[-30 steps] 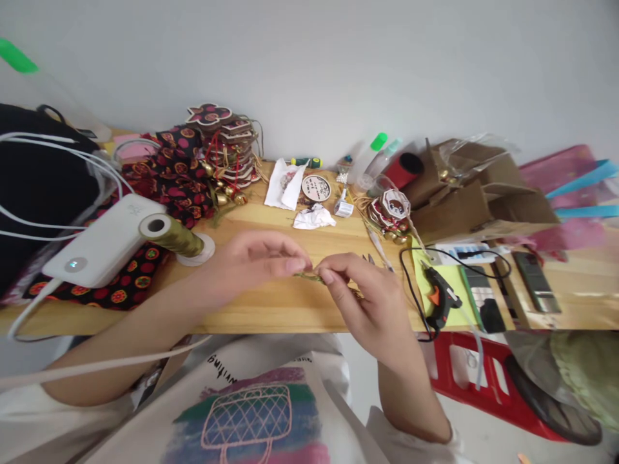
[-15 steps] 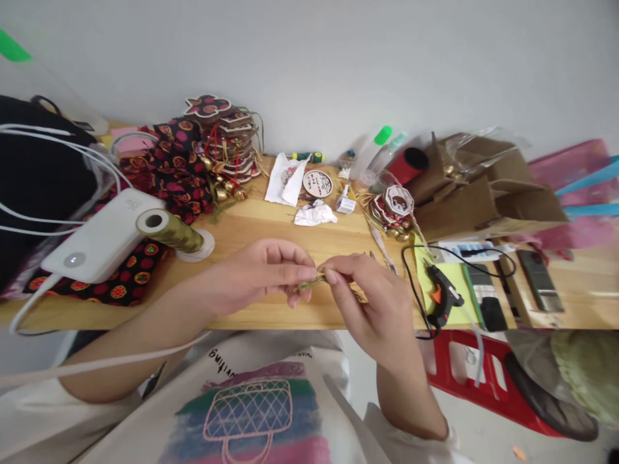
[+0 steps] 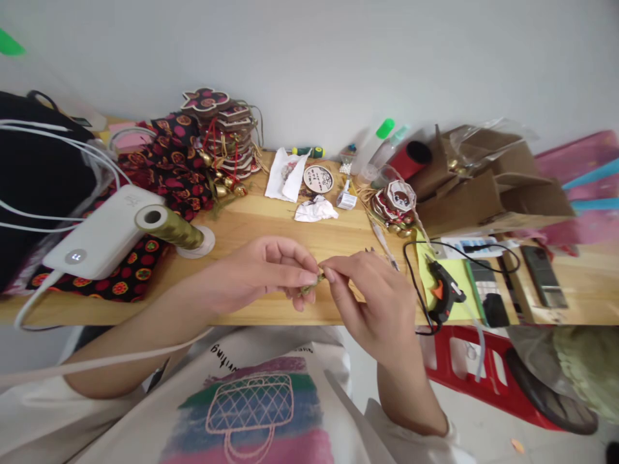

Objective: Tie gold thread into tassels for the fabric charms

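Observation:
Just above the table's front edge, my left hand (image 3: 271,274) pinches a small olive-green ribbon piece (image 3: 305,290) between thumb and fingers. My right hand (image 3: 370,296) meets it fingertip to fingertip, thumb and forefinger pinched on the same ribbon. Most of the ribbon is hidden by the fingers, so I cannot make out its shape or whether it is knotted. A spool of olive-green ribbon (image 3: 181,233) leans left of my left hand, by a round white disc (image 3: 206,243). Behind my hands lies a crumpled white tissue (image 3: 316,210).
A white power bank (image 3: 104,229) rests on patterned fabric (image 3: 138,274) at left. Stacked ornaments with bells (image 3: 232,138) stand at the back. A black glue gun (image 3: 445,293) lies on yellow paper at right, before a brown paper bag (image 3: 488,200). Below is a red stool (image 3: 488,374).
The ribbon shows a little more below my left fingertips, looking more bunched. Both hands stay pinched together in nearly the same spot. The view has shifted slightly.

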The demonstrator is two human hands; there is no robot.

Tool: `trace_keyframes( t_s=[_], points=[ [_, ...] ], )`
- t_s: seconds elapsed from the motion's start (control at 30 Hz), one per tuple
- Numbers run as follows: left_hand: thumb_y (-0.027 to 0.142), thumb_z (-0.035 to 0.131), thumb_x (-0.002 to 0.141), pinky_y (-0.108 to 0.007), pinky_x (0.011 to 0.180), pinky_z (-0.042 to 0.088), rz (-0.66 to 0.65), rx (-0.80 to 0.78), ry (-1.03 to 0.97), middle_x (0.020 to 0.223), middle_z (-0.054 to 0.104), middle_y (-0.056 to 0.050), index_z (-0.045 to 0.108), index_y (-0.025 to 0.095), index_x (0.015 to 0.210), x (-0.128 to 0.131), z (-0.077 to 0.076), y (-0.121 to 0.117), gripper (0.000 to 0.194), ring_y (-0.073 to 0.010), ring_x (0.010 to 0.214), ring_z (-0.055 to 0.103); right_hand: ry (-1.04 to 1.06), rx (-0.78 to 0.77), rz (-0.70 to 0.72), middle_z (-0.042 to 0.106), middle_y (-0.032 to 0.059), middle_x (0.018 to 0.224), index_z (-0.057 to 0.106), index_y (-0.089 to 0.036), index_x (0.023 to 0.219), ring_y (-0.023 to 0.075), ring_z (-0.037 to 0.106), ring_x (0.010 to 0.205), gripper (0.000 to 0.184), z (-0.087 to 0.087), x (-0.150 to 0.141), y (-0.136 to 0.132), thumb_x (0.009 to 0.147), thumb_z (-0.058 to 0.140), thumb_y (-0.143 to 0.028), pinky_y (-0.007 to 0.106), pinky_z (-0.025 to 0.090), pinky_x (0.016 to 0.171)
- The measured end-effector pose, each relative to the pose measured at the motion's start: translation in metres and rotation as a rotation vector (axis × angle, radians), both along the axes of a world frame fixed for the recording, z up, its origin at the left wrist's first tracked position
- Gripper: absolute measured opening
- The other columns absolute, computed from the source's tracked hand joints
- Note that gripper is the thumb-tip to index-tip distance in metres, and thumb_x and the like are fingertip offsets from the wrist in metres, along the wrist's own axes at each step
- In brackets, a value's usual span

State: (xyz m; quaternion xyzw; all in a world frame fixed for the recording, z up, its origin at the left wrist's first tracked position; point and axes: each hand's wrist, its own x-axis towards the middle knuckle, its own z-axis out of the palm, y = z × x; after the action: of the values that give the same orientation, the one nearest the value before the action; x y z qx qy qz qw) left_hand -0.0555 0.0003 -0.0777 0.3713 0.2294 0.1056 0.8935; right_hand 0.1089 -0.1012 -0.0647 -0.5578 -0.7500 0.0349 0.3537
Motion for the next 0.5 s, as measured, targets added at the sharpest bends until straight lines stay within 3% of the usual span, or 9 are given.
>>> trace_keyframes(
  t_s=[0.2, 0.5],
  points=[
    [0.021, 0.085, 0.067, -0.017, 0.053, 0.048, 0.010, 0.033, 0.019, 0.060, 0.069, 0.004, 0.073, 0.014, 0.074, -0.001, -0.005, 0.000, 0.016, -0.0071, 0.051, 0.062, -0.008, 0.010, 0.007, 0.071, 0.0049, 0.082, 0.068, -0.015, 0.093, 0.0169, 0.064, 0.076, 0.010, 0.001, 0.003, 0.001, 0.092, 0.058, -0.013, 0.033, 0.046, 0.069],
    [0.021, 0.080, 0.070, -0.022, 0.057, 0.048, 0.016, -0.025, 0.031, 0.068, 0.066, 0.001, 0.073, 0.015, 0.079, 0.000, -0.018, -0.001, 0.013, -0.0096, 0.060, 0.058, -0.067, 0.035, -0.007, 0.073, 0.0043, 0.080, 0.069, -0.017, 0.087, 0.0173, 0.064, 0.072, 0.010, 0.000, 0.007, 0.004, 0.090, 0.060, -0.014, 0.033, 0.046, 0.066]
  ],
)
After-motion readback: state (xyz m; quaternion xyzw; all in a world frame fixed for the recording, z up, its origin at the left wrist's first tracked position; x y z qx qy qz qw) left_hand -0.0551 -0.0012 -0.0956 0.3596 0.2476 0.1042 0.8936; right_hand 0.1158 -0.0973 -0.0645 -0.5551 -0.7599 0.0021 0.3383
